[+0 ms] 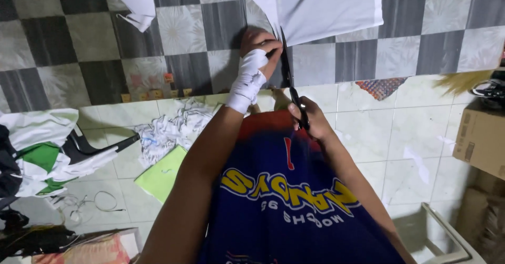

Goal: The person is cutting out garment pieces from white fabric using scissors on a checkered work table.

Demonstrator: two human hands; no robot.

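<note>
Nearest the camera hangs a dark blue shirt with yellow lettering, and both forearms reach out over it. The right hand closes around the black handles of the scissors; its fingers are curled through the loops, and the blades point away and upward, seemingly drawn nearly together, with the tip at the edge of the white cloth. Further out, the left hand, wrapped in a white bandage at the wrist and palm, pinches that cloth just beside the blades, holding the edge taut.

To cut well here, I judge the left hand should keep the cloth stretched flat and close to the blades, with the fingers clear of the cutting line. The scissors should open wide and close in long, steady bites, running straight along the fabric instead of nibbling.

On the pale tiled floor to the left lie a green sheet, a heap of white scraps and, further left, a pile of white and green garments. A cardboard box stands at the right. Beyond is a grey checkered wall.
</note>
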